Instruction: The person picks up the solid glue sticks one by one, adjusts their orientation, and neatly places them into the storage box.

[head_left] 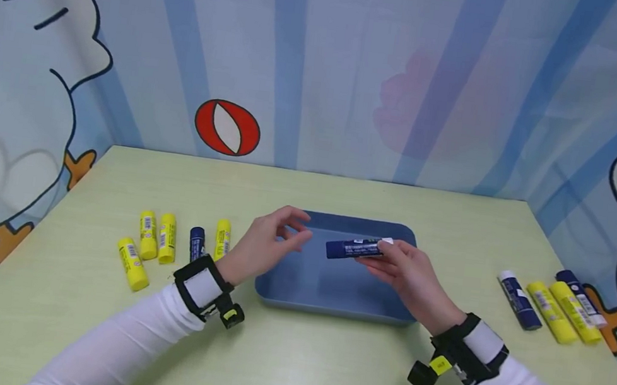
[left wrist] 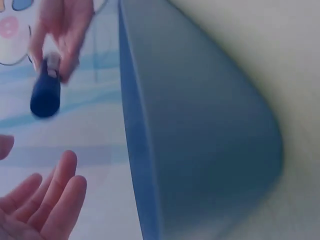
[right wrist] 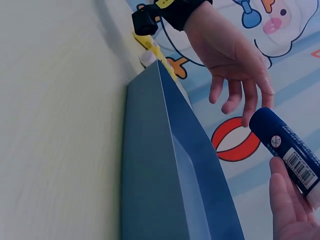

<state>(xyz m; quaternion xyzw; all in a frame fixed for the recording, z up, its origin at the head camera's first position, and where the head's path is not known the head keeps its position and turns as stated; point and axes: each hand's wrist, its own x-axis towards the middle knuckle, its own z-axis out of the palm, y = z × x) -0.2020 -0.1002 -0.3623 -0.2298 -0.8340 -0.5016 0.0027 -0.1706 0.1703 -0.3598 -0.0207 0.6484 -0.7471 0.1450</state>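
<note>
A dark blue glue stick (head_left: 356, 249) with a white end is held by my right hand (head_left: 409, 280) above the blue tray (head_left: 330, 303). Thumb and fingers pinch it near the white end, and its dark end points left. My left hand (head_left: 268, 242) hovers over the tray's left side, fingers loosely bent with nothing between them. In the left wrist view the glue stick (left wrist: 46, 95) hangs a short way from the left fingertips. The right wrist view shows the barcode label on the glue stick (right wrist: 287, 147) and the left hand (right wrist: 232, 60) apart from it.
Left of the tray lie several yellow glue sticks (head_left: 132, 263) and a dark blue one (head_left: 196, 243). On the right side of the table (head_left: 288, 368) lie two yellow glue sticks (head_left: 552, 312) and two dark blue ones (head_left: 520, 300). A patterned curtain (head_left: 332, 81) stands behind the table.
</note>
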